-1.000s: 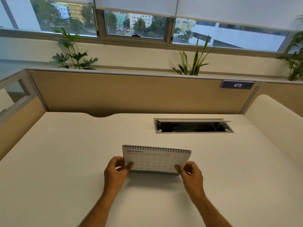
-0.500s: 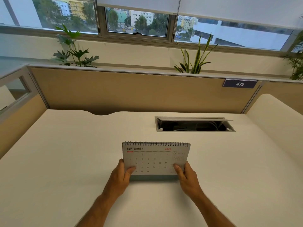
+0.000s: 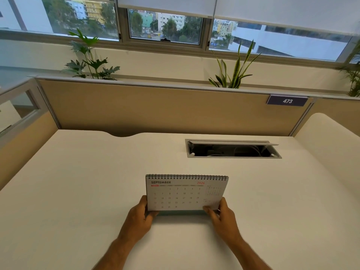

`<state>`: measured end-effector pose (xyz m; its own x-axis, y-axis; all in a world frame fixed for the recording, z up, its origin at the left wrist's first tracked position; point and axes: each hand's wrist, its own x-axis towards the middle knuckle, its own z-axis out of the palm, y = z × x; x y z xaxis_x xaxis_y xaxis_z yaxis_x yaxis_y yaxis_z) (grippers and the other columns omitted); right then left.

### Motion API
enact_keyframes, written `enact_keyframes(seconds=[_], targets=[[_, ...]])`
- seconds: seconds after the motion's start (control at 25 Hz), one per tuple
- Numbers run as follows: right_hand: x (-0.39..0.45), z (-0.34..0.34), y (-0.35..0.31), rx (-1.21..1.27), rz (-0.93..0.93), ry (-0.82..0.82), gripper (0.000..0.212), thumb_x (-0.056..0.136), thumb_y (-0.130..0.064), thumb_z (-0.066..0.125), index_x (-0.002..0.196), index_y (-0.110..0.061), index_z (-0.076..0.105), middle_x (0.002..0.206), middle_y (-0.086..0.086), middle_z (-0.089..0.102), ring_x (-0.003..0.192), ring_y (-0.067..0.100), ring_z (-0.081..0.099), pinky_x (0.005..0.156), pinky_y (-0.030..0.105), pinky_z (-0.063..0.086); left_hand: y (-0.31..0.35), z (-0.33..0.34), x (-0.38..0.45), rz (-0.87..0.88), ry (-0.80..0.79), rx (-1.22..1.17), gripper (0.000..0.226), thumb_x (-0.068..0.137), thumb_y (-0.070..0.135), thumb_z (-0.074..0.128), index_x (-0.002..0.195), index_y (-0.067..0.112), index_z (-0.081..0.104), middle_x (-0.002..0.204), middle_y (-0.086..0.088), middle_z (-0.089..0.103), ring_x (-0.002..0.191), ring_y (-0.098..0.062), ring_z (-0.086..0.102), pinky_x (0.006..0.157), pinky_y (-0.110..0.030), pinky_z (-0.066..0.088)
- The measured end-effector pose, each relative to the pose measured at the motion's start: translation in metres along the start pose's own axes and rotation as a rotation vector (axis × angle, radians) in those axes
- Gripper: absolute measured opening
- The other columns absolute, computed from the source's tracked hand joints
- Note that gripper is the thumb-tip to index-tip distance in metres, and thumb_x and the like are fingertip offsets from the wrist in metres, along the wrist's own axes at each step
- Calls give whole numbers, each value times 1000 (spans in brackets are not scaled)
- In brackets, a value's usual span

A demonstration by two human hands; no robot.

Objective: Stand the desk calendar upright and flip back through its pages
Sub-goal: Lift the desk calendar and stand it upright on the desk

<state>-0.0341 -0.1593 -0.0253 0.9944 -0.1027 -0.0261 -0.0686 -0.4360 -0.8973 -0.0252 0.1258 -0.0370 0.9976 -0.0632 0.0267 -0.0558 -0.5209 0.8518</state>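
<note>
Calendar point(image 3: 185, 192) stands upright on the tabletop point(image 3: 78, 191), near the front edge and about midway across, showing its September page with the spiral binding on top. The left hand point(image 3: 139, 217) has its grip clamped on the lower left corner; the right hand point(image 3: 222, 216) has its grip clamped on the lower right corner. Farther back, an open cable hatch point(image 3: 232, 149) sits in the tabletop. Behind it runs a partition point(image 3: 155, 108) bearing a sign point(image 3: 287, 100) reading 473.
</note>
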Motion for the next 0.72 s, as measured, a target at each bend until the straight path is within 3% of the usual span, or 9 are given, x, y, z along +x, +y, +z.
enact_keyframes(seconds=[0.12,0.28,0.4,0.72], targets=[[2,4,2,-23,27,48,32,91,-24,65,102,-42,40,108,-22,58,95,12,63,82,21,56,0,0,1,-7,36,55,40,88,6,61,120,22,44,122,-10,65,101,-22,62,92,-32,56],[22,9,-4,-54,22,23,29,92,-24,62,114,-26,43,119,-6,61,102,18,63,85,26,57,3,-4,11,-30,77,59,35,89,4,59,119,15,45,122,-12,65,99,-22,61,88,-31,57],[47,13,-17,-72,-10,-18,28,94,-23,60,115,-23,42,123,-4,60,109,19,61,90,32,57,6,-13,26,-31,103,50,33,89,5,61,112,20,43,122,-11,65,100,-26,63,84,-27,58],[126,36,-56,-46,-31,-54,32,94,-22,59,120,-24,40,131,0,58,114,18,58,95,40,54,6,-41,93,-59,205,90,33,88,3,62,113,12,43,122,-17,63,98,-29,62,82,-37,59]])
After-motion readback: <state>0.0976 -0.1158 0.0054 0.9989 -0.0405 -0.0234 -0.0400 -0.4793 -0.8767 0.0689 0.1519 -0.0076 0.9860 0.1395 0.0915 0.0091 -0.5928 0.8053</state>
